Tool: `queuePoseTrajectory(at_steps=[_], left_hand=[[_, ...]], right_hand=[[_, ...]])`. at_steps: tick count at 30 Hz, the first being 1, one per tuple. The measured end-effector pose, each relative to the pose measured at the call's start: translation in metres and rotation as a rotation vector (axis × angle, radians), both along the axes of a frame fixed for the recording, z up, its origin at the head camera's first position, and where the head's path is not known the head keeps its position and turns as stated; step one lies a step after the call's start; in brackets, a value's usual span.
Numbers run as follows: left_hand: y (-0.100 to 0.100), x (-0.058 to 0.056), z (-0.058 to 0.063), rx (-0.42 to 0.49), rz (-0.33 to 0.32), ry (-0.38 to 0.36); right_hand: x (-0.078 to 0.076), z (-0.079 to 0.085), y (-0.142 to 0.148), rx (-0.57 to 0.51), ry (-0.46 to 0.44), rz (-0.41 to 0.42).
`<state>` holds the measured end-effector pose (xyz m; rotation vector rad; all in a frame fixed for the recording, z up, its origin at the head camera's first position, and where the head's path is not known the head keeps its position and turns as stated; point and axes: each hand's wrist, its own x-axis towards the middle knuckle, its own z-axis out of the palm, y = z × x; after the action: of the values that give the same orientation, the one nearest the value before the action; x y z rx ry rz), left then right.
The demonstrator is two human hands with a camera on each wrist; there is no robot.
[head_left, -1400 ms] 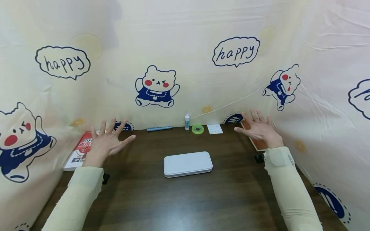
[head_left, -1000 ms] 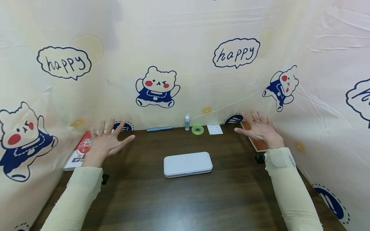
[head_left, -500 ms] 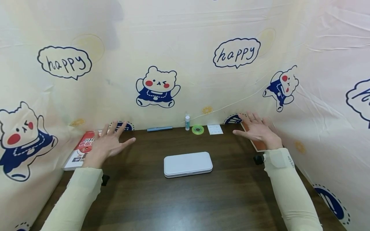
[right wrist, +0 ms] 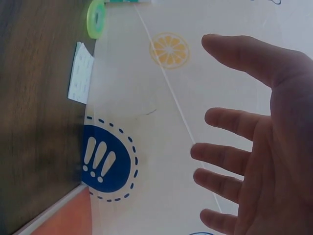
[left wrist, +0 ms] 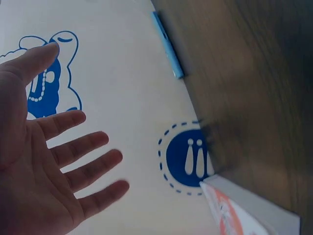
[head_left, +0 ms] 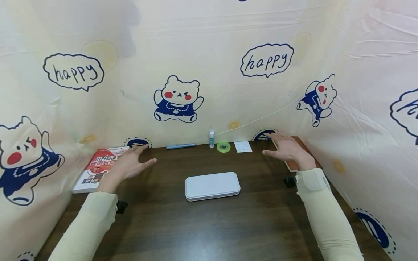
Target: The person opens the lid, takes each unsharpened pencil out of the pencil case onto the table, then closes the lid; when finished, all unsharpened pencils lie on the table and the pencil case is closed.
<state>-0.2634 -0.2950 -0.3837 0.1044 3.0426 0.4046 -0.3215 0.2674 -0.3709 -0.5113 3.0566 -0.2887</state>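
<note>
My left hand hovers over the table's left side, fingers spread and holding nothing, overlapping the corner of a red and white book. On the other side, my right hand is likewise unfilled, fingers loosely extended in front of a brown-orange flat board or book that it partly covers. Between the hands lies a closed white rectangular case. Both wrist views show the palms with fingers apart: the left palm near the book's corner, the right palm facing the backdrop.
Along the back edge of the dark wooden table are a blue pen, an upright glue stick, a green tape roll and a pale paper pad. A printed cloth hangs behind and at both sides.
Both hands have turned from spread, palms-down poses to more sideways ones, thumbs toward the middle. More of the book and the brown-orange board shows now. The case and small items have stayed put.
</note>
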Motion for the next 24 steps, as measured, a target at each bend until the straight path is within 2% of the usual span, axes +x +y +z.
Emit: queuePoseTrajectory(at_steps=[4,7,14,24], left_hand=[[0.004,0.002,-0.003,0.124,-0.049,0.005],[0.007,0.003,-0.008,0.183,-0.075,0.012],[0.018,0.008,-0.023,0.320,-0.102,-0.024],[0.038,0.011,-0.048,0.405,-0.137,-0.062]], right_hand=[[0.000,-0.003,-0.004,-0.051,-0.033,0.010],[0.000,-0.006,-0.007,-0.077,-0.063,0.022],[0.003,-0.012,-0.019,-0.122,-0.082,0.076],[0.003,-0.025,-0.034,-0.178,-0.151,0.130]])
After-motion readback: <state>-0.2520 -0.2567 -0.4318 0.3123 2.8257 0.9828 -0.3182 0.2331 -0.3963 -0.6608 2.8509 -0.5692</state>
